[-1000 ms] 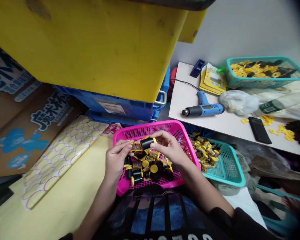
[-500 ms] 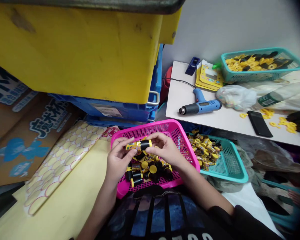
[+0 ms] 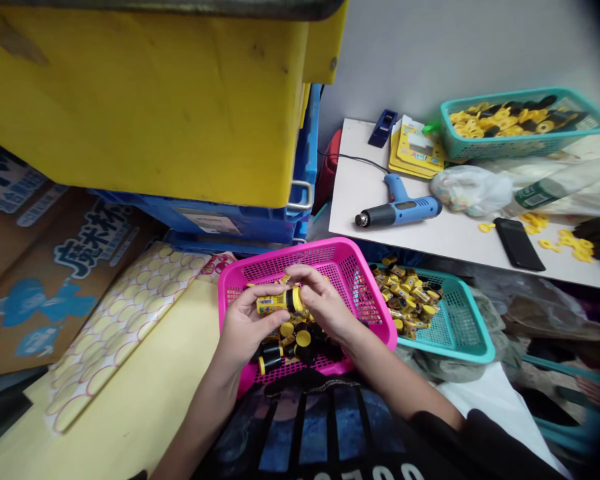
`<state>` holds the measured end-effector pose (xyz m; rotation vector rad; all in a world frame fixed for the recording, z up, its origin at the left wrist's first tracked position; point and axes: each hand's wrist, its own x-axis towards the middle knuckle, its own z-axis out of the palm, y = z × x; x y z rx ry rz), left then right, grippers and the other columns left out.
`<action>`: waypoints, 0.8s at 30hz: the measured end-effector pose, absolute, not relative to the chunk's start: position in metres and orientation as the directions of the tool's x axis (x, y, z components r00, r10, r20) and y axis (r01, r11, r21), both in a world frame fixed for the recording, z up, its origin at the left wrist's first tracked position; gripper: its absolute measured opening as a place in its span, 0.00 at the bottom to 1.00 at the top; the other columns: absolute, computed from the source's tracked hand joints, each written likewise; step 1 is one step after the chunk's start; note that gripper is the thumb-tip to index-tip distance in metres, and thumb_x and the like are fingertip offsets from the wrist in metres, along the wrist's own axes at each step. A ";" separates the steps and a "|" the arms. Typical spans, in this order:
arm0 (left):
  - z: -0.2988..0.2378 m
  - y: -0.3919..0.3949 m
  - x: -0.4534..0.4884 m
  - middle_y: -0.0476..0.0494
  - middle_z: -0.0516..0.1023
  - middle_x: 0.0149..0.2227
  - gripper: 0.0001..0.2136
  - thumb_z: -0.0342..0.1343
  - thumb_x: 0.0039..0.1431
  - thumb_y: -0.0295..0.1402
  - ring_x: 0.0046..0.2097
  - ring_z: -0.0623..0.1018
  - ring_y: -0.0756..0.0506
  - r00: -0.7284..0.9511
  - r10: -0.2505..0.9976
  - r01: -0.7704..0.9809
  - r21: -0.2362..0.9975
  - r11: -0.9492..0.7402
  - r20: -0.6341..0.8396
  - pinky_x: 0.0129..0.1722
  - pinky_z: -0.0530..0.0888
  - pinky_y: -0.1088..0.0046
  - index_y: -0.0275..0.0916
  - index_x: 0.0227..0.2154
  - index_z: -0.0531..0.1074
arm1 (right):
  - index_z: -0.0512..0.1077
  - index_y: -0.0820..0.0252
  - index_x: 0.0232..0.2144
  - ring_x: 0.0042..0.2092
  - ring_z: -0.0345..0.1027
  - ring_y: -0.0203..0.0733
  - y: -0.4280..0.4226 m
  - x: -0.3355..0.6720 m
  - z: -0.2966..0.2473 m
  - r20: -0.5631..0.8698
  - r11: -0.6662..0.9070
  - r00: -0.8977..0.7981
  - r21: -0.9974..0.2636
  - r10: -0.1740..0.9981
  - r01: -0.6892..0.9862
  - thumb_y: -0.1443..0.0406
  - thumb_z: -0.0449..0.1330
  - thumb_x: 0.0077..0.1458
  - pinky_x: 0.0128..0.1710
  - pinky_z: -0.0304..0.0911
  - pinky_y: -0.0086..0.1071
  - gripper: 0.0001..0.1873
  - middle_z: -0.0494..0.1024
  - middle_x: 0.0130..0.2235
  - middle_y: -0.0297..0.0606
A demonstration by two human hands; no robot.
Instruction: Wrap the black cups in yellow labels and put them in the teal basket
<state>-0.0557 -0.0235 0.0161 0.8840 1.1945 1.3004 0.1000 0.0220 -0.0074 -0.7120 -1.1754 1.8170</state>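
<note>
A small black bottle with a yellow cap (image 3: pixel 298 299) is held level over the pink basket (image 3: pixel 353 257). A printed yellow sleeve (image 3: pixel 273 305) covers most of its body; a black band shows beside the cap. My left hand (image 3: pixel 247 323) is closed round the sleeved end, thumb below and fingers above. At the cap end, my right hand (image 3: pixel 327 303) curls its thumb and fingers against the bottle. Beneath both hands, the basket holds several black bottles (image 3: pixel 271 360) with yellow caps and printed yellow pieces, partly hidden by my hands.
To the right, a teal basket (image 3: pixel 473 327) holds sleeved bottles (image 3: pixel 410 297). A blue heat gun (image 3: pixel 400 210), a black phone (image 3: pixel 519 243) and another teal basket (image 3: pixel 525 147) of yellow and black parts are on the white table (image 3: pixel 350 173). Yellow crates (image 3: pixel 145 107) rise in front.
The printed sleeve has slid right along the bottle and now covers most of the black body. Both hands have stayed over the pink basket; the view has shifted slightly.
</note>
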 end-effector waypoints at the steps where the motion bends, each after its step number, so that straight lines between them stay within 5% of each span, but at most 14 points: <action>1: 0.016 -0.023 -0.054 0.45 0.83 0.39 0.15 0.71 0.39 0.29 0.42 0.82 0.44 -0.110 0.982 -0.240 0.963 0.125 -0.155 0.43 0.78 0.69 0.42 0.33 0.79 | 0.72 0.55 0.45 0.45 0.70 0.43 0.021 0.099 -0.008 -0.075 -0.303 -0.539 -0.887 0.839 -0.348 0.46 0.63 0.51 0.46 0.65 0.39 0.26 0.74 0.44 0.41; 5: 0.018 -0.023 -0.049 0.44 0.83 0.38 0.15 0.72 0.36 0.30 0.40 0.82 0.43 -0.130 0.976 -0.217 0.965 0.144 -0.175 0.42 0.79 0.68 0.41 0.32 0.79 | 0.71 0.58 0.43 0.42 0.72 0.44 0.018 0.091 -0.011 -0.172 -0.486 -0.624 -0.789 0.762 -0.376 0.42 0.65 0.43 0.41 0.66 0.37 0.33 0.77 0.43 0.43; 16: 0.014 -0.029 -0.049 0.46 0.82 0.38 0.14 0.70 0.41 0.31 0.39 0.81 0.46 -0.157 0.975 -0.155 0.979 0.132 -0.156 0.39 0.78 0.72 0.42 0.34 0.78 | 0.71 0.56 0.40 0.46 0.70 0.44 0.013 0.089 -0.030 -0.086 -0.286 -0.476 -0.885 0.875 -0.366 0.46 0.65 0.48 0.45 0.65 0.36 0.25 0.76 0.42 0.39; 21: 0.019 -0.031 -0.050 0.42 0.79 0.44 0.09 0.67 0.48 0.36 0.48 0.78 0.41 -0.065 0.995 -0.171 0.983 0.066 -0.078 0.36 0.79 0.70 0.42 0.33 0.78 | 0.69 0.55 0.49 0.50 0.68 0.46 0.014 0.097 -0.020 -0.097 -0.302 -0.513 -0.892 0.853 -0.335 0.45 0.63 0.50 0.47 0.65 0.37 0.30 0.73 0.49 0.43; 24: 0.022 -0.031 -0.047 0.44 0.81 0.39 0.12 0.69 0.43 0.32 0.44 0.80 0.43 -0.074 0.991 -0.156 0.983 0.096 -0.108 0.40 0.79 0.70 0.43 0.34 0.79 | 0.68 0.55 0.51 0.53 0.66 0.47 0.014 0.100 -0.017 -0.084 -0.324 -0.589 -0.892 0.804 -0.315 0.44 0.61 0.51 0.49 0.64 0.38 0.31 0.72 0.53 0.44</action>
